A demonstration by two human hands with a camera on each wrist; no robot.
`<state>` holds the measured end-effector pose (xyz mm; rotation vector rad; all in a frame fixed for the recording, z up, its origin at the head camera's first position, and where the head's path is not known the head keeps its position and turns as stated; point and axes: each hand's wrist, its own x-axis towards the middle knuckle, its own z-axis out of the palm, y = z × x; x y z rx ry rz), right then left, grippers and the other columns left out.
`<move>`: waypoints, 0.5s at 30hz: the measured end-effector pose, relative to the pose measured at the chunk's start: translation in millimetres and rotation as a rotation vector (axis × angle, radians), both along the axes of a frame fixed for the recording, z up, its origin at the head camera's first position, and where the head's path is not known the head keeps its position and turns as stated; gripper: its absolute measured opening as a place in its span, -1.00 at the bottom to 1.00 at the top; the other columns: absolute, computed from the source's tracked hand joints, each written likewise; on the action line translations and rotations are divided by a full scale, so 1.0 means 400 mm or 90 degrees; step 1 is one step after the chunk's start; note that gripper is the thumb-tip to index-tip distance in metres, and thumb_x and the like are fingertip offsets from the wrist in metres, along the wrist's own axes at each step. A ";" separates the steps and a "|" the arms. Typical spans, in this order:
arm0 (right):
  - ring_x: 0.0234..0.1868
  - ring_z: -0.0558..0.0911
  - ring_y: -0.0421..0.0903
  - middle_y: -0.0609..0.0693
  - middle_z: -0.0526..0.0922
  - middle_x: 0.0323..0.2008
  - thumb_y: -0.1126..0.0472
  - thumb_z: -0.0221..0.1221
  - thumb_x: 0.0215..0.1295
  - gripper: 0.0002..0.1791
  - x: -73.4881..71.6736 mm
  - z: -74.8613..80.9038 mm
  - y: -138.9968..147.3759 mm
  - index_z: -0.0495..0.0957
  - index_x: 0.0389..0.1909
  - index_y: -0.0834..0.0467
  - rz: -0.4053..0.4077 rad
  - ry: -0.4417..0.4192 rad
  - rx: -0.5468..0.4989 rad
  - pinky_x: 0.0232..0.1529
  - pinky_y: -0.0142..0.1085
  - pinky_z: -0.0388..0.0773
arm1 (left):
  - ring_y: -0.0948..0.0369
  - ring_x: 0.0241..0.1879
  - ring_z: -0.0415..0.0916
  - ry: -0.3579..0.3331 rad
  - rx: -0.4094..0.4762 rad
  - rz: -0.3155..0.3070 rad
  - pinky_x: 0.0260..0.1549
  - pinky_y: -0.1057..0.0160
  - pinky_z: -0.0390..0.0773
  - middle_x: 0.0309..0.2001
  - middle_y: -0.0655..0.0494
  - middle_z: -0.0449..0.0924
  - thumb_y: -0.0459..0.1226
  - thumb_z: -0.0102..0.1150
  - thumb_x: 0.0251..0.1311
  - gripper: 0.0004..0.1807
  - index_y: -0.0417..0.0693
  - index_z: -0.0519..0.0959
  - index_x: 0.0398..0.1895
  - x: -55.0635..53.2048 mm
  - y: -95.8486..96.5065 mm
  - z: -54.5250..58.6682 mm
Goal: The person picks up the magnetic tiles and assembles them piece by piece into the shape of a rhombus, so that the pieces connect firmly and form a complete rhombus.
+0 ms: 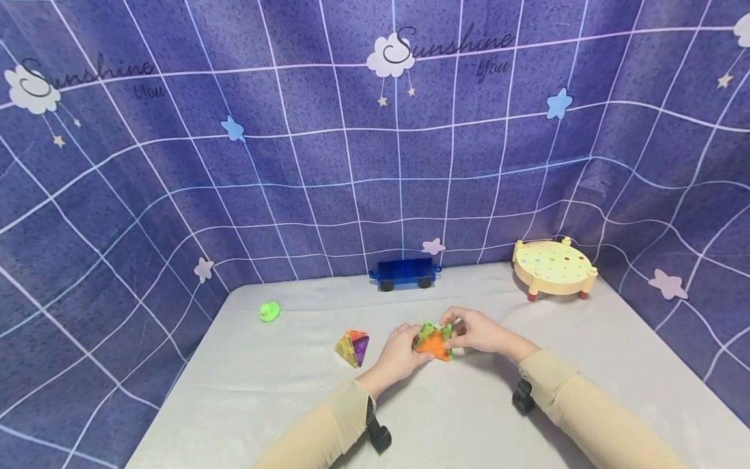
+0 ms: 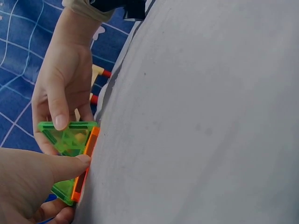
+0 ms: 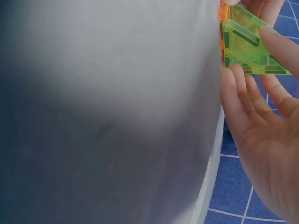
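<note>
Green triangular magnetic tiles stand joined to an orange tile near the table's middle. My left hand grips this piece from the left, its thumb on the orange tile in the left wrist view. On the other side my right hand pinches the green edge between thumb and fingers. The right wrist view shows the thumb lying on a green triangle with the fingertips at its lower edge. Left of both hands lies a small magnetic-tile pyramid in yellow, orange and purple.
A blue toy wagon with black wheels stands at the back by the patterned curtain. At the back right is a yellow round toy table with red-tipped legs. A green toy duck sits at the left on the grey-white cloth.
</note>
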<state>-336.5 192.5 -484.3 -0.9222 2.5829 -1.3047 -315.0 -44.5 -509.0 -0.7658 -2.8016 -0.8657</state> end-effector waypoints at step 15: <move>-0.07 0.65 0.10 0.20 0.58 0.04 0.14 0.47 0.15 -0.38 -0.008 -0.011 -0.013 0.57 0.20 0.31 0.026 0.076 0.041 0.00 -0.02 0.61 | 0.15 -0.14 0.45 0.005 0.033 -0.019 -0.10 0.17 0.49 -0.18 0.08 0.56 -0.14 0.49 0.12 -0.52 -0.07 0.65 0.11 0.002 -0.001 -0.001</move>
